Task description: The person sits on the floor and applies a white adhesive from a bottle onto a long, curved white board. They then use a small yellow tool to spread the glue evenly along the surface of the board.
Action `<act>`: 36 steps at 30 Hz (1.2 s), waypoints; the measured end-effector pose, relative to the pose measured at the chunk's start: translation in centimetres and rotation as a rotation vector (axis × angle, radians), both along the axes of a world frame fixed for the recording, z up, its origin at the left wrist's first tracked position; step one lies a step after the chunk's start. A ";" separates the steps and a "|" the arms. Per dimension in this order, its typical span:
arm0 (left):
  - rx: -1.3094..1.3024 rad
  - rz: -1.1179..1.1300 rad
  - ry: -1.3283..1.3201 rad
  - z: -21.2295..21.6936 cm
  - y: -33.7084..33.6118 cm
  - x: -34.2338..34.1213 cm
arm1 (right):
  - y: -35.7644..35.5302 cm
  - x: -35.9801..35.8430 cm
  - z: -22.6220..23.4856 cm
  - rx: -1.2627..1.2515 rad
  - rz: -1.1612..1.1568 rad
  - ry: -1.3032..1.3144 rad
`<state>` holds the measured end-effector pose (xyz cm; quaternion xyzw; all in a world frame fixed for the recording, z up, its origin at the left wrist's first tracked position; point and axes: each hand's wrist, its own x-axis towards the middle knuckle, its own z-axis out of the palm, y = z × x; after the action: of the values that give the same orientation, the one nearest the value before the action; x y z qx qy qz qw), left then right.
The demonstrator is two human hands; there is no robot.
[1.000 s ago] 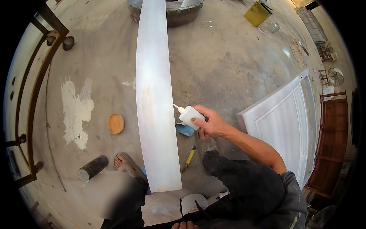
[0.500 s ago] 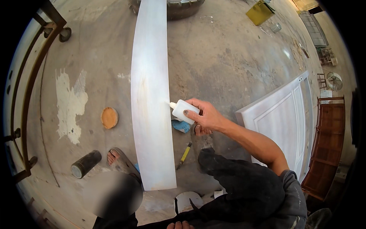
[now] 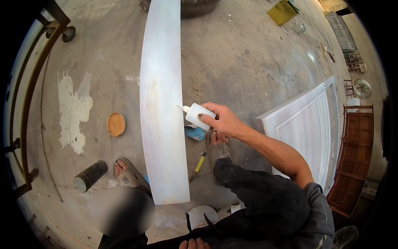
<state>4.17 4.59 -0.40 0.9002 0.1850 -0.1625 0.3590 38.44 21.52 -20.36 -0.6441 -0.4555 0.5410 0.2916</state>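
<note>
My right hand [image 3: 219,119] is closed around a white squeeze bottle [image 3: 197,115], thumb on its near face. The bottle's thin nozzle points left, its tip over the right edge of a long white board [image 3: 162,99]. The board runs away from me between my feet. Only the fingertips of my left hand [image 3: 194,244] show at the lower edge, lying side by side on dark cloth; the rest is out of view. Just below the bottle is a curled blue piece [image 3: 195,133], partly hidden. A yellow, narrow tool [image 3: 200,163] lies on the floor between board and right foot.
Left of the board are a round tin with tan contents [image 3: 116,124] and a dark cylinder [image 3: 91,176]. A wheeled metal frame [image 3: 31,91] stands far left. On the right are a white panelled door [image 3: 302,128] and a brown wooden cabinet [image 3: 355,155]. A tyre [image 3: 199,7] is beyond.
My right hand has moved the bottle slightly up and left, so the nozzle tip reaches farther over the board's edge. The whole view has shifted a little. My left fingertips show slightly more.
</note>
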 end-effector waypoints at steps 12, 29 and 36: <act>-0.033 -0.009 0.027 0.9 1.2 0.8 | 0.3 0.0 0.7 -0.034 0.029 -0.016; -0.007 -0.064 0.070 0.8 0.7 0.6 | 0.2 -0.1 1.1 -0.029 0.012 -0.048; 0.010 -0.038 0.064 0.9 0.4 0.7 | -0.1 -0.6 3.6 -0.255 -0.020 0.118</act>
<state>4.90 5.02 0.49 0.8996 0.1803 -0.1972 0.3454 37.84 21.44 -16.79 -0.6477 -0.3585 0.6284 0.2390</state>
